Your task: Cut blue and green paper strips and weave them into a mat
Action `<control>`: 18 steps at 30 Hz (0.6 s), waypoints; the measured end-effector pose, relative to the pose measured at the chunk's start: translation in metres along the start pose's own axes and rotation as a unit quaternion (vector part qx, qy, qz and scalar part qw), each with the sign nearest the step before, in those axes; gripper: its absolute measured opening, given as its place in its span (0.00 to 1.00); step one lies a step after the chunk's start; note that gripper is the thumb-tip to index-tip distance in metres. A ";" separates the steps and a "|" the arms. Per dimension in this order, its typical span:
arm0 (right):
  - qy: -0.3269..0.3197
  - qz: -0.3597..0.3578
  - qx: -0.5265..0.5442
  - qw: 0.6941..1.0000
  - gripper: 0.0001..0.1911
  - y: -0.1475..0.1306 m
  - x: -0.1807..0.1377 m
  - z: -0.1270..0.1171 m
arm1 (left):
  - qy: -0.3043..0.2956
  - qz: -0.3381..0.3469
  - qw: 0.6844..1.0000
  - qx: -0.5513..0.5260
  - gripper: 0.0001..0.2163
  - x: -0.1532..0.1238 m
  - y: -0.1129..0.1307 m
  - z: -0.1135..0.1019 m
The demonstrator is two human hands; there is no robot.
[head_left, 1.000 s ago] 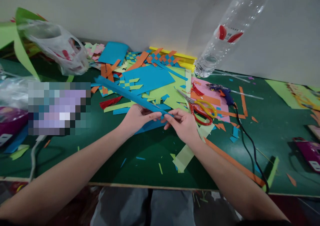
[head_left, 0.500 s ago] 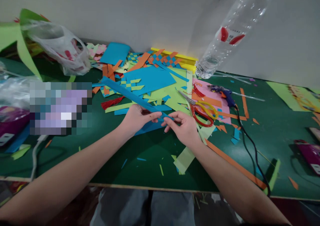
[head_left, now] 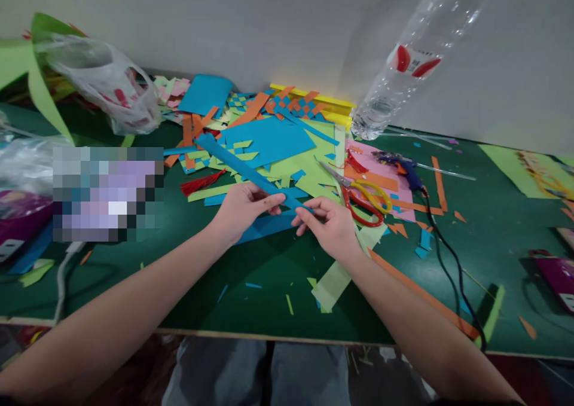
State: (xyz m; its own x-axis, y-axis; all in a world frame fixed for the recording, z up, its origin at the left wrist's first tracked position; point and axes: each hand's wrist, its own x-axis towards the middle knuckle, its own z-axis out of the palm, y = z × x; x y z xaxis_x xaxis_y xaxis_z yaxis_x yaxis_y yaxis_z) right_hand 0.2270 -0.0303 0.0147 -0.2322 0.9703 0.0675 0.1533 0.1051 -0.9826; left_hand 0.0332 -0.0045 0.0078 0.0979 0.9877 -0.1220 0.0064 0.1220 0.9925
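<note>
A long blue paper strip (head_left: 244,168) is held just above the green table (head_left: 493,238), near the middle of the view. Its near end is pinched between the two hands, and its length runs off toward 10 o'clock over the pile of cut paper (head_left: 278,140).

The left hand (head_left: 244,208) is closed on the strip, with the thumb on top and the fingers curled beneath. The right hand (head_left: 332,226) is found just beside it at 3 o'clock. Its thumb and forefinger are pressed together on the strip's near tip, and the remaining fingers are loosely bent.

Red-and-yellow scissors (head_left: 365,200) are seen lying on the paper at 2 o'clock from the right hand, close to it but not touching. A blue glue gun (head_left: 403,170) is noted beyond them, with its black cord (head_left: 448,256) trailing toward 5 o'clock. A clear plastic bottle (head_left: 403,65) is leaned against the wall at 1 o'clock. A red tassel (head_left: 200,183) lies at 10 o'clock from the left hand. A plastic bag (head_left: 107,89) is placed well apart at the far left. A pale green strip (head_left: 332,280) lies under the right wrist.
</note>
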 end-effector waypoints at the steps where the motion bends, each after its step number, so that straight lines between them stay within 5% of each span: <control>1: 0.002 0.002 0.005 1.000 0.11 0.000 0.000 0.000 | 0.019 -0.004 1.000 -0.019 0.14 0.002 0.000 -0.002; 11: 0.093 0.018 0.108 0.990 0.07 0.018 0.012 -0.010 | 0.195 0.067 0.959 -0.195 0.13 0.019 0.004 -0.026; 18: 0.218 -0.019 0.258 0.941 0.11 0.012 0.021 -0.016 | 0.168 0.064 0.970 -0.165 0.10 0.017 0.001 -0.025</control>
State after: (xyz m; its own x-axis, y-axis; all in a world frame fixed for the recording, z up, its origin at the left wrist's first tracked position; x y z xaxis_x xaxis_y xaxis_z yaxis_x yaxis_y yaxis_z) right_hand 0.2397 -0.0052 0.0070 0.2062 0.9768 0.0586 -0.3595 0.1313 -0.9238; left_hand 0.0104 0.0153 0.0066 -0.2537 0.9661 -0.0485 -0.3092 -0.0334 0.9504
